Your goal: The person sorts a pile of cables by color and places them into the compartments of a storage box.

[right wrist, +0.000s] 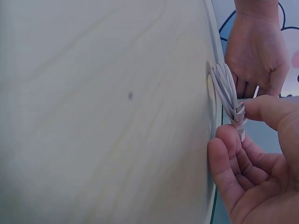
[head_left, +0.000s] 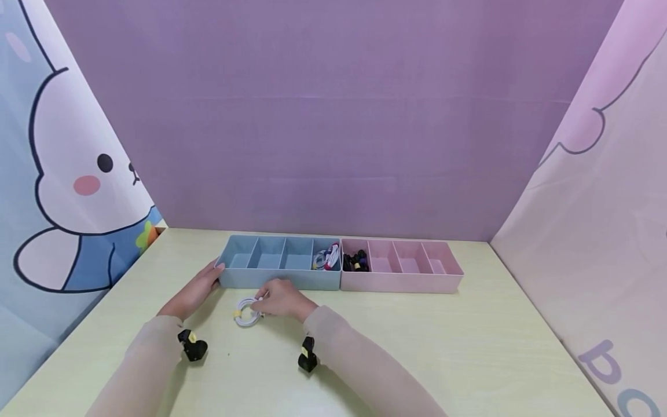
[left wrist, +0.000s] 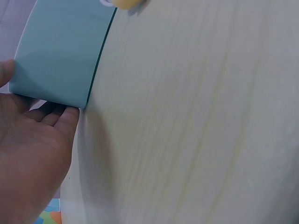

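Note:
My right hand (head_left: 283, 298) pinches a coiled white charging cable (head_left: 245, 317) just in front of the blue divided box (head_left: 281, 280). In the right wrist view, thumb and fingertips meet at the plug end of the cable (right wrist: 225, 88), where the loops are gathered. A yellow tie or tag shows on the far side of the coil. My left hand (head_left: 195, 291) grips the left end of the blue box, its thumb at the top rim and its fingers (left wrist: 67, 121) against the end wall. Part of those fingers is hidden behind the box.
A pink divided box (head_left: 401, 283) stands end to end with the blue one. White cables (head_left: 327, 258) fill the blue box's rightmost compartment; black cables (head_left: 356, 262) lie in the pink box's leftmost one. A purple panel (head_left: 333, 116) rises behind the table (head_left: 469, 347).

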Demonstrator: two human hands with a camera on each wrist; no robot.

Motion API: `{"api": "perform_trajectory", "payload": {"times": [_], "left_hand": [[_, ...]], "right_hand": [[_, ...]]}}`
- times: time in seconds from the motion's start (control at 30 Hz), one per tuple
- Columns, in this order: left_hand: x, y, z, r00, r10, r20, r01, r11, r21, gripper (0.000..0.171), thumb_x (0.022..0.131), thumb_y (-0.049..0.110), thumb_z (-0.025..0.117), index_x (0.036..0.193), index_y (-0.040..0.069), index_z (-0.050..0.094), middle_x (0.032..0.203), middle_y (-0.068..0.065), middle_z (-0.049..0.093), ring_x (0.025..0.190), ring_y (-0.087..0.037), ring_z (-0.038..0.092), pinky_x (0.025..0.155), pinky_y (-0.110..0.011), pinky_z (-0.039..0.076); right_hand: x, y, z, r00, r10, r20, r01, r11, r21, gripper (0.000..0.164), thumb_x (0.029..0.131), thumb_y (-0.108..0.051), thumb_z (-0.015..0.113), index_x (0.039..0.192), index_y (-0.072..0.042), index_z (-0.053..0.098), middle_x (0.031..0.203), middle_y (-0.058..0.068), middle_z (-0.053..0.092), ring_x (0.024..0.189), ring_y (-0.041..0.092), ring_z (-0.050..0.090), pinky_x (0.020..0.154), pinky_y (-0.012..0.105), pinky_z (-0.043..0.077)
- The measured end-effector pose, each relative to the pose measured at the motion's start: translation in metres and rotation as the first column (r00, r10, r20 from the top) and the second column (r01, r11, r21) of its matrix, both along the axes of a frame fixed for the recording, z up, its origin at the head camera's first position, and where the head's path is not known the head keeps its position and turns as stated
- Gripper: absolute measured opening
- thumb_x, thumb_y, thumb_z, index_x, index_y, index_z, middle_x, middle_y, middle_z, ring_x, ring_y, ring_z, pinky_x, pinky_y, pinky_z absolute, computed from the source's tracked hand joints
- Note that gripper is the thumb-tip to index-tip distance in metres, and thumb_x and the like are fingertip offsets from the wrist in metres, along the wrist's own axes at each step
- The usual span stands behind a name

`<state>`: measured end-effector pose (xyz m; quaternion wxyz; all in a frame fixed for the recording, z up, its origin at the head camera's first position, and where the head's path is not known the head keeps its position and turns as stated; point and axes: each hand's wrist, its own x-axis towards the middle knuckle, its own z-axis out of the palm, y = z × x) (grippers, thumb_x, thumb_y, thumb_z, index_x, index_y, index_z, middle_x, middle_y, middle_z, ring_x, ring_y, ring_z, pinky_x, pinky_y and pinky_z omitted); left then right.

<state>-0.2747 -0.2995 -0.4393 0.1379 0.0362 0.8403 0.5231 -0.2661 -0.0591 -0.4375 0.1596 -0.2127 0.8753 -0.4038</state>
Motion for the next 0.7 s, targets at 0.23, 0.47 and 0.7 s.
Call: {"api": "perform_trajectory", "payload": {"times": [0.23, 0.47, 0.7], "left_hand": [[-0.002, -0.001, -0.001, 1.0, 0.006, 0.008, -0.006, 1.0, -0.008, 0.08, 0.106, 0.059, 0.023, 0.16, 0.011, -0.011, 0.166, -0.018, -0.009, 0.151, -0.04, -0.001, 0.121, -0.056, 0.013], [-0.001, 0.001, 0.001, 1.0, 0.003, 0.007, -0.003, 1.0, -0.015, 0.08, 0.106, 0.059, 0.023, 0.16, 0.01, -0.011, 0.166, -0.018, -0.01, 0.15, -0.04, -0.002, 0.121, -0.057, 0.012], [-0.001, 0.001, 0.0, 1.0, 0.003, -0.003, -0.003, 1.0, -0.006, 0.079, 0.107, 0.057, 0.023, 0.16, 0.009, -0.01, 0.166, -0.018, -0.009, 0.151, -0.04, -0.002, 0.121, -0.056, 0.012]], "right_hand": [[0.001, 0.004, 0.003, 1.0, 0.013, 0.017, -0.012, 0.999, -0.037, 0.02, 0.09, -0.023, 0.077, 0.103, -0.009, 0.074, 0.073, -0.004, 0.065, 0.058, 0.01, 0.061, 0.052, 0.022, 0.052], [0.0, 0.009, 0.004, 0.999, 0.032, -0.01, -0.032, 0.998, -0.057, 0.022, 0.091, -0.024, 0.077, 0.106, -0.009, 0.074, 0.074, -0.005, 0.066, 0.06, 0.012, 0.063, 0.052, 0.022, 0.051], [0.0, 0.013, 0.008, 0.999, 0.039, -0.027, -0.042, 0.996, -0.083, 0.024, 0.091, -0.026, 0.077, 0.107, -0.009, 0.074, 0.076, -0.006, 0.067, 0.063, 0.01, 0.064, 0.055, 0.022, 0.052]]}}
